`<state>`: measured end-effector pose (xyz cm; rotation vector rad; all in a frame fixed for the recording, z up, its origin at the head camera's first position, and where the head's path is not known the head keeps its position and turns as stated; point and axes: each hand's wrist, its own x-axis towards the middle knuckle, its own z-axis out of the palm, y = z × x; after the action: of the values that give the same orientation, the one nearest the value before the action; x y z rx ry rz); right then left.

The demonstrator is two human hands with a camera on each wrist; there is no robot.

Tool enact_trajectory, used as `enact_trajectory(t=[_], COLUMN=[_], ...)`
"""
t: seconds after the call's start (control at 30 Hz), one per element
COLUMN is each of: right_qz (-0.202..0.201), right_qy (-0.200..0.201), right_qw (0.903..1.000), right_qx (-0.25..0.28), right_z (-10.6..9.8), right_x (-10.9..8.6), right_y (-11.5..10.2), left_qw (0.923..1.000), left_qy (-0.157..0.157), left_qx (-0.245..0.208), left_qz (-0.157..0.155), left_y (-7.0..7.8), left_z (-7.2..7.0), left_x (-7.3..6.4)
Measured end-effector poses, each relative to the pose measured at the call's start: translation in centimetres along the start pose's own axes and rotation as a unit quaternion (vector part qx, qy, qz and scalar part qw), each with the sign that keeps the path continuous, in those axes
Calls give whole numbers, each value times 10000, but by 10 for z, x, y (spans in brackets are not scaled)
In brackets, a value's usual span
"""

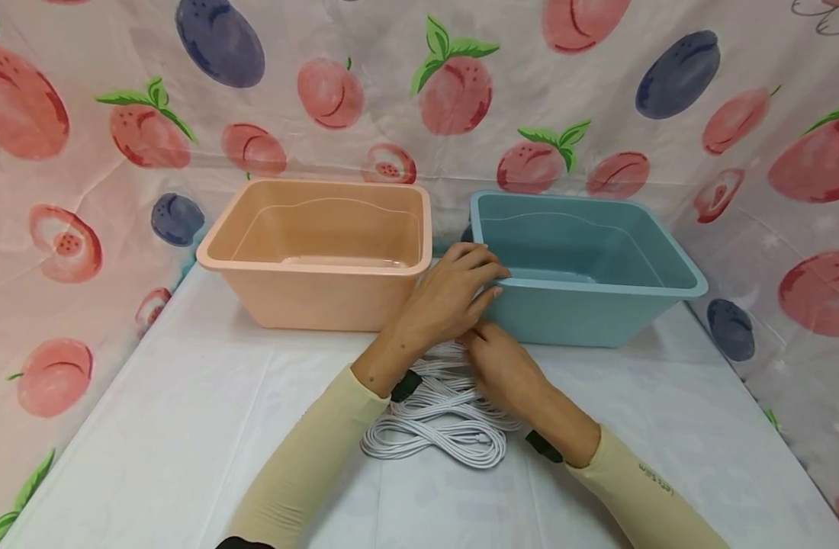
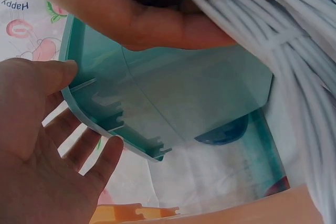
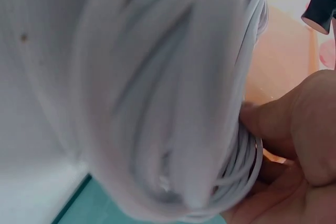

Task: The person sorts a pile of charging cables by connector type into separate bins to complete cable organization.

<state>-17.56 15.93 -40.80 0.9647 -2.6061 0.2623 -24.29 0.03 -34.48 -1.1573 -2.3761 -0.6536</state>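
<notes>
At the near left corner of a blue-green plastic bin [image 1: 577, 316], my left hand [image 1: 450, 293] grips the rim, fingers over the edge and thumb against the outer side. The left wrist view shows the ribbed underside of that rim between thumb and fingers. My right hand [image 1: 509, 370] pinches a coiled bundle of white cable [image 3: 168, 103] just in front of the bin, below my left hand. In the head view my hands and wrists hide part of the cables. More white cable bundles [image 1: 433, 438], folded in loops, lie on the table beneath my wrists.
A peach-coloured bin [image 1: 316, 268] stands left of the blue-green one, with a narrow gap between them. Both sit at the back of a table with a white cover [image 1: 186, 442]. Fruit-printed cloth [image 1: 378, 69] hangs behind and along both sides.
</notes>
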Motion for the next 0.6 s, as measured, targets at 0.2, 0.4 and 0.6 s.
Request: enact_trajectory(t=[0.2, 0.4, 0.6], right_qz=[218, 193, 422], right_qy=[194, 411, 247], right_qw=[9996, 9989, 9985], right_qx=[16, 149, 250], right_z=[-8, -20, -33], right_x=[-1, -2, -4], right_y=[4, 7, 8], left_qw=[10000, 9999, 9999], left_qy=[-41, -36, -46], left_qx=[42, 114, 110], left_qz=[-39, -7, -15], left_y=[1, 0, 1], left_z=[-1, -1, -1], left_x=[0, 0, 0])
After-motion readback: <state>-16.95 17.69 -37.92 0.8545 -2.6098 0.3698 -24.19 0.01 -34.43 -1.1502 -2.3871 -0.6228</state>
